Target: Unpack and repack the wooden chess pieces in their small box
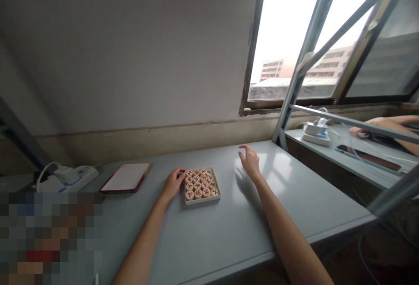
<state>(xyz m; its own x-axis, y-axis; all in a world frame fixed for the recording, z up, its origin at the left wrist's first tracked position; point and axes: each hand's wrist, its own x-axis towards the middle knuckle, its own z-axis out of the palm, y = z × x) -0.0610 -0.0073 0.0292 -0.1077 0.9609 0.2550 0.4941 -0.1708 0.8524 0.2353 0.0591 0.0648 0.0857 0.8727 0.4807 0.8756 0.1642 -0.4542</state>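
A shallow white box [203, 201] stands on the grey table, filled with rows of round xiangqi pieces [197, 186]. Most pieces show red characters, and a few at the right side look dark. My left hand [173, 183] is at the box's upper left corner, its curled fingertips closed against the edge. To the right of the box, my right hand [250, 161] is held over the table with thumb and forefinger apart. Nothing is in it, and its shadow falls on the tabletop.
A red-rimmed lid or tray [126, 177] with a pale face lies left of my left hand. Beyond it is a power strip [77, 181]. Past the metal bed frame [288, 106], another table holds a second power strip [316, 135], a phone [368, 157] and another person's arm [393, 124].
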